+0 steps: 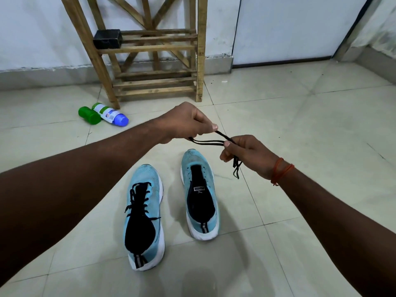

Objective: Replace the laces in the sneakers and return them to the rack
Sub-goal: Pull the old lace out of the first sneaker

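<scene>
Both hands are raised over the tiled floor (pixel 310 129) with a black lace (pixel 209 142) strung between them. The left hand (pixel 188 123) pinches one end of a doubled stretch between thumb and curled fingers. The right hand (pixel 246 154) has its grip closed round the other end, and loose strands dangle below its palm. How the lace runs inside either fist is hidden.

Below stand two light-blue sneakers, heels toward the person. The left sneaker (pixel 145 215) is laced in black and the right sneaker (pixel 199 194) shows bare eyelets. Beyond them the wooden rack (pixel 150 48) has its top cut off by the frame and a black box (pixel 107 39) on one shelf. A green bottle (pixel 89 115) and a white bottle (pixel 110 114) lie by its foot, their labels too small to read.
</scene>
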